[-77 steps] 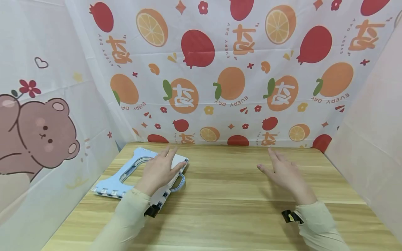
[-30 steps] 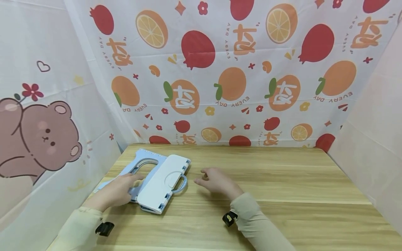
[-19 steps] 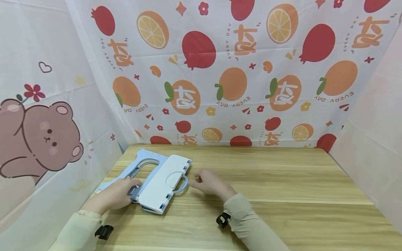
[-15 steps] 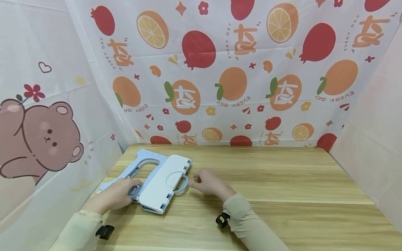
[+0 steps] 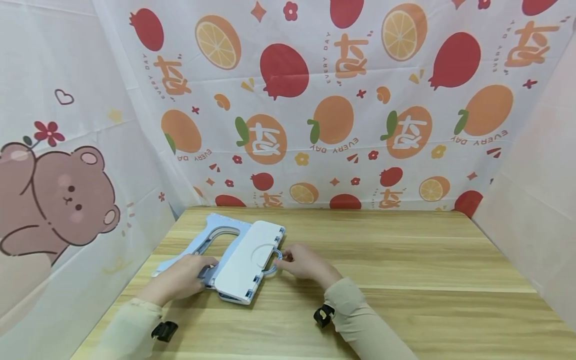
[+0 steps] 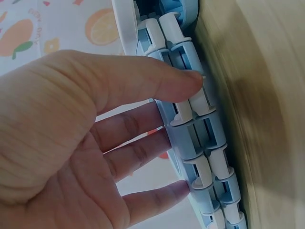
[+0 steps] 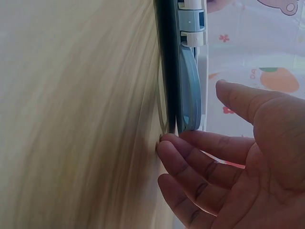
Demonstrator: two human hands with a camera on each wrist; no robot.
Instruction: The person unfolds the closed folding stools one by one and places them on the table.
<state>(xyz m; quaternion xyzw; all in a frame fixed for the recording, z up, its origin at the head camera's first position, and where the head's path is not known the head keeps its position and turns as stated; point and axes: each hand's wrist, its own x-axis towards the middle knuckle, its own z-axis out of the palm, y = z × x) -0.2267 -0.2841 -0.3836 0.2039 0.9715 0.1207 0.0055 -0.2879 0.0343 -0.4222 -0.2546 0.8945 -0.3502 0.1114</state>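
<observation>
On the wooden table [image 5: 405,280], left of centre: a folding stool [image 5: 238,272], by its look, lay folded with its white panel uppermost; whether its whole underside touched the wood, I could not tell.
Left hand [image 5: 182,277]: gripped the stool's near end, thumb [image 6: 178,86] across the hinges [image 6: 209,131], fingers against the opposite face.
Right hand [image 5: 303,262]: was loosely bent, its thumb away from the handle loop [image 7: 192,90] and its fingertips touching the loop's outer end or just beside it; no firm pinch showed.
Handle risk: with the thumb off the loop, that side seemed poorly secured; a pull from the left alone could have swung the stool round or skidded it.
Hinge risk: the thumb lay over jointed sections, so any flexing there might have nipped it.
Panel risk: a lopsided lift could have let the folded layers splay apart.
Between the hands: the white panel itself stood in the way, keeping one hand from the other.
Left side: a bear-print cloth [image 5: 72,200] hung nearest the stool and might have been brushed by a leftward swing.
Behind: a fruit-print cloth [image 5: 378,75] rose at the table's far edge.
Right side: a pale cloth [image 5: 535,200] hung well apart from both hands.
</observation>
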